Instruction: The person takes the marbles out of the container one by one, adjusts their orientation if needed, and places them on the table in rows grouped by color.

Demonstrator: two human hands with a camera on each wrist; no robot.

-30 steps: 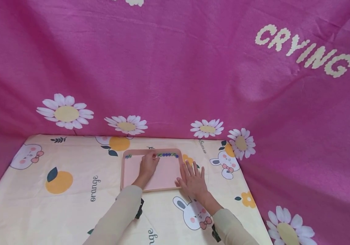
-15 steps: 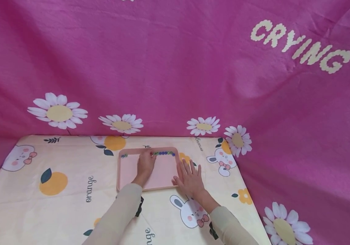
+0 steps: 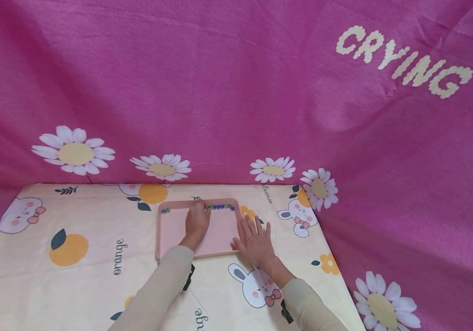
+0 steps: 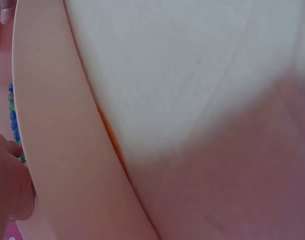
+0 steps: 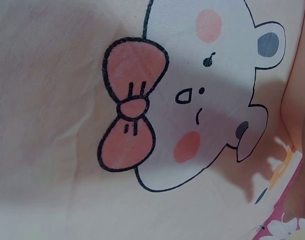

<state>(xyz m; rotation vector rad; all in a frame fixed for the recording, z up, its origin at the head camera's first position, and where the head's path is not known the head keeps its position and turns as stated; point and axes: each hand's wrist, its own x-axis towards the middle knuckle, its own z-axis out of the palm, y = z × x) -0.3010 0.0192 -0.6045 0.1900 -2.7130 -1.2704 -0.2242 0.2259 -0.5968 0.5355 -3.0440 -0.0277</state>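
A shallow, rounded-corner pink tray sits on a desk draped in soft cartoon-print cloth, with small glossy round beads lined along its far rim. The left hand reaches into the tray, fingertips curled at the beads. The right hand lies flat, fingers spread, by the tray's right edge.

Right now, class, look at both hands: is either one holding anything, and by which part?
The right hand lies flat on the cloth beside the tray, holding nothing. The left hand has its fingertips at the bead row; whether it pinches a bead cannot be told.
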